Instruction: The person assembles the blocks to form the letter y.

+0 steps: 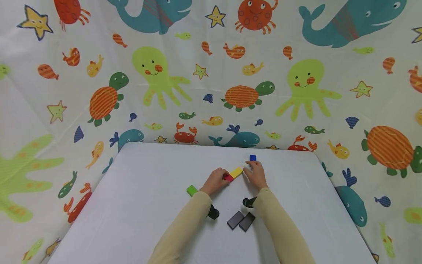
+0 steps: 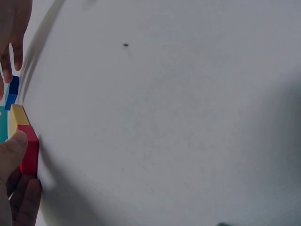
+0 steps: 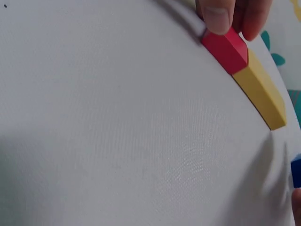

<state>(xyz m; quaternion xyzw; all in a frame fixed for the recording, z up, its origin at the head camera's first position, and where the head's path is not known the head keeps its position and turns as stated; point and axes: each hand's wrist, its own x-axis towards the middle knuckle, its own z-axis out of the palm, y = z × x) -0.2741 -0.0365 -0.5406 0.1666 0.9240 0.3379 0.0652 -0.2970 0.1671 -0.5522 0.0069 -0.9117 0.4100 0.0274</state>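
Note:
A red block point(image 1: 228, 178) lies end to end with a yellow block point(image 1: 236, 172) on the white table. My left hand point(image 1: 215, 181) pinches the red block between thumb and fingers, seen clearly in the right wrist view. Just past my right hand point(image 1: 256, 175) stands a blue block point(image 1: 252, 158). The right fingers reach toward the blue block and look fairly straight; whether they touch it I cannot tell. At the right wrist view's edge, only part of the blue block point(image 3: 296, 172) and one fingertip point(image 3: 297, 205) show.
A green block point(image 1: 191, 190) lies left of my left wrist, partly covered by the arm. Two dark grey blocks point(image 1: 235, 220) rest side by side nearer me, between the forearms. A curtain point(image 1: 211, 121) printed with sea animals hangs behind the white table point(image 1: 148, 176).

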